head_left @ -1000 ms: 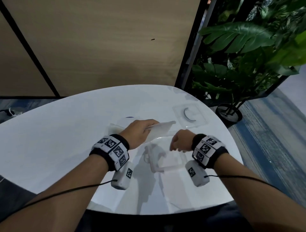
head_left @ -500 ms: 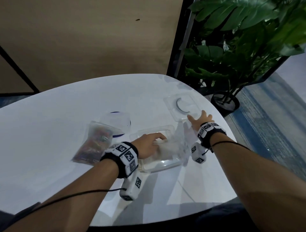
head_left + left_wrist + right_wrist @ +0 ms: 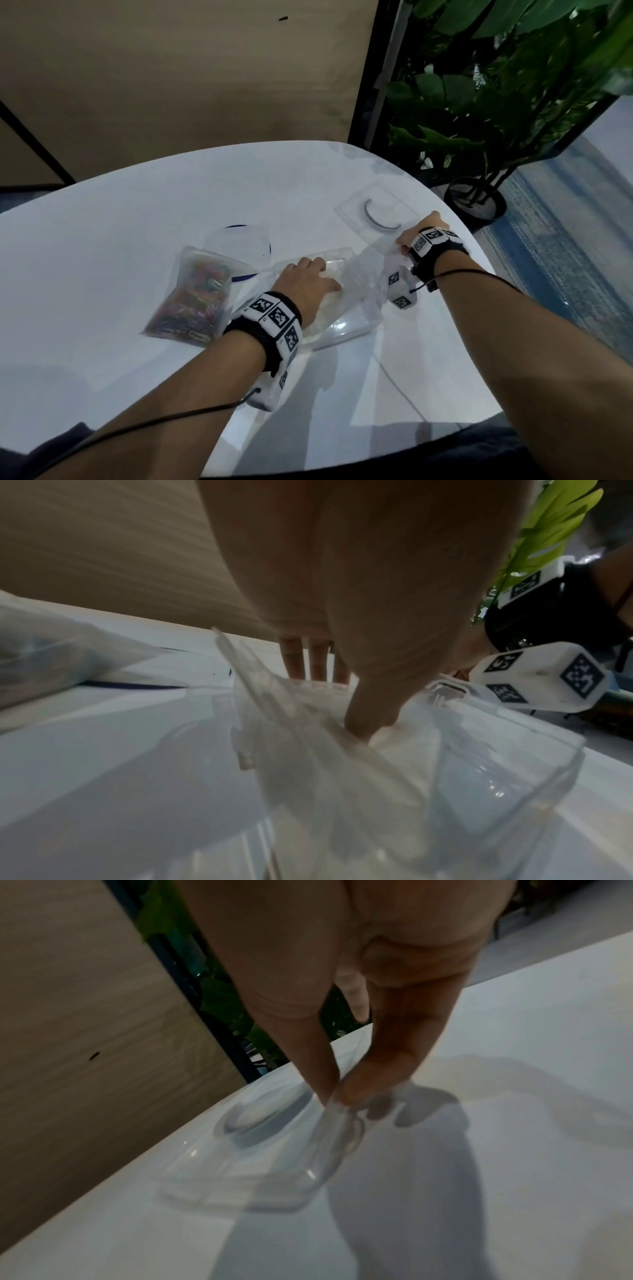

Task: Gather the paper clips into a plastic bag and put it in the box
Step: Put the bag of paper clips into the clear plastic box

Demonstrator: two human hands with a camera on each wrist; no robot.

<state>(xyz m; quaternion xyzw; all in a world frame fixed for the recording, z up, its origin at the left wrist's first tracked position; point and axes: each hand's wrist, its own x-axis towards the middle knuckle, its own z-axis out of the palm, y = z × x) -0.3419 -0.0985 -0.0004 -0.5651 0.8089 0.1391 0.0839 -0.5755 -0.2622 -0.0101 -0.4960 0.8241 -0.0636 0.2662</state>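
A clear plastic bag of coloured paper clips (image 3: 191,301) lies flat on the white table, left of my left wrist. The clear plastic box (image 3: 356,325) (image 3: 514,791) stands open at the table's middle. My left hand (image 3: 308,281) (image 3: 369,723) reaches into it, straight fingers and thumb pressing on a stack of empty clear bags (image 3: 308,737). Further right, my right hand (image 3: 418,233) (image 3: 335,1099) pinches the near edge of the box's clear lid (image 3: 356,209) (image 3: 240,1164), which lies on the table.
Another clear bag with a blue zip line (image 3: 243,240) lies behind the clip bag. The table's curved edge runs just right of the lid. A potted plant (image 3: 476,202) stands on the floor beyond it. A wooden wall is behind.
My left hand has pushed the empty bags down into the box. My right hand has left the box and moved to the far right, taking hold of the lid's edge.
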